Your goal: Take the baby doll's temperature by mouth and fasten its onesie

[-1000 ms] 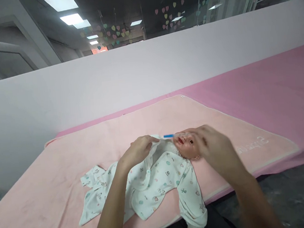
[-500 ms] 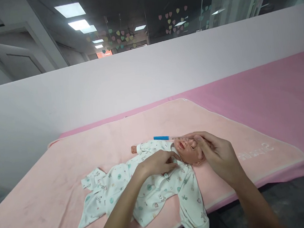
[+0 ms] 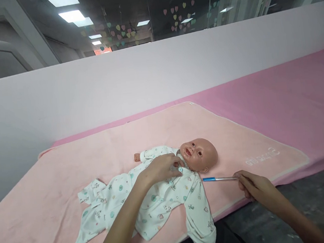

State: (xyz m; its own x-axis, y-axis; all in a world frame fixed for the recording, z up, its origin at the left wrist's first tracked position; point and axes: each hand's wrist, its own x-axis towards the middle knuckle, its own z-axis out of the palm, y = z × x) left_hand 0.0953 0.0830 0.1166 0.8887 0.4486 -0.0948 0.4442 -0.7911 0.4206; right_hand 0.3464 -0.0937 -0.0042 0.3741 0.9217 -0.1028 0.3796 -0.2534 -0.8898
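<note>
My right hand [image 3: 254, 187] pinches the thin thermometer [image 3: 219, 178] by its bare end, low over the pink towel [image 3: 238, 141] just beside the doll [image 3: 184, 173]. It looks light, stiff and breakable. My left hand [image 3: 162, 168] presses, fingers curled, on the soft romper [image 3: 158, 198] collar.

Pink bed [image 3: 291, 97] bears towel [image 3: 110, 153], doll [image 3: 183, 165], thermometer [image 3: 217, 178].

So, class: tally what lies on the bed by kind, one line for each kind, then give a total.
Dolls: 1, the baby doll in a printed romper, under the left hand.
Thermometers: 1, the blue-tipped thermometer, held by the right hand.
Towels: 1, the pale pink towel.
Total: 3
</note>
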